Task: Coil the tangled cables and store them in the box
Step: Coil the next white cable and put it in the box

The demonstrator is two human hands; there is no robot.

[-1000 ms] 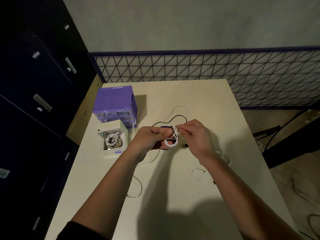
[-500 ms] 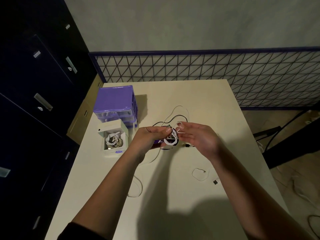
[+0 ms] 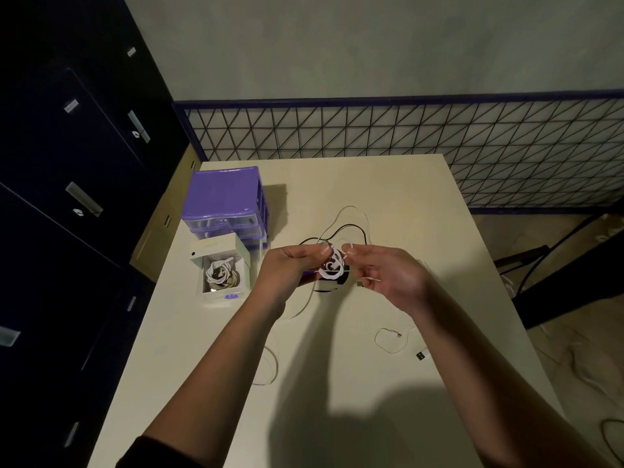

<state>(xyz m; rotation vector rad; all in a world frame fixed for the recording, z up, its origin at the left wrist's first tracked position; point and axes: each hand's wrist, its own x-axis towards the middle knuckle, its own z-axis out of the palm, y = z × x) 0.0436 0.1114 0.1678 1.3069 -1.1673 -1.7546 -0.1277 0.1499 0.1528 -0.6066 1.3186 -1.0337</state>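
Writing: none can be read; the small labels on the dark cabinet fronts [image 3: 84, 136] at the left are too blurred.
Surface: cream table [image 3: 388, 383] with shadows of the arms across its near half.
Room: grey wall behind, a black wire grid panel [image 3: 439, 130] along the table's far edge, dark cables on the floor at the right.
Drawer unit: purple plastic drawer unit [image 3: 224, 194] stands at the table's far left.
Box: white open box [image 3: 221, 268] just in front of the drawer unit, with coiled white and beige cables lying inside.
Coil: small white cable coil [image 3: 332, 266] is held above the table's middle, between the two hands.
Left hand: left hand [image 3: 287, 268] grips the coil, fingers curled round its left side.
Right hand: right hand [image 3: 388, 271] is palm up just beside the coil, fingertips [image 3: 349, 253] pinching the cable's loose white end.
Loose cables: black cable [image 3: 347, 228] and thin white cable [image 3: 354, 211] loop on the table beyond the hands; another white cable [image 3: 388, 342] with a plug lies near the right forearm.
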